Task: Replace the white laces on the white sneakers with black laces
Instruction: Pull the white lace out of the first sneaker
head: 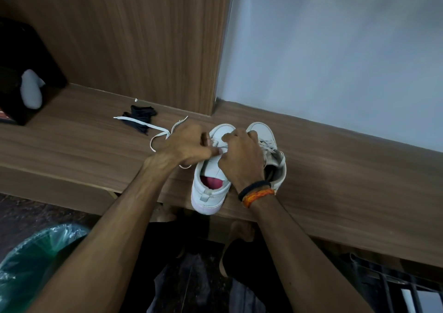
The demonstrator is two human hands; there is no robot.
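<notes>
Against grey wall [335, 49], wooden shelf [335, 159]

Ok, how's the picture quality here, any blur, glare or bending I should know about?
Head view: wide-angle bending bows the brown wooden shelf edge; light is dim and even, no glare; left hand and right hand look slightly soft over the white low-top sneaker; black laces bundle lacks detail.

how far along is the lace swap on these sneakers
Early. Done: most of the left sneaker's white lace is pulled free and trails across the wooden shelf. In hand: the left hand and right hand work at its front eyelets, apparently drawing out the rest. Left: the right sneaker looks laced in white, and the black laces lie bundled, unused.
</notes>
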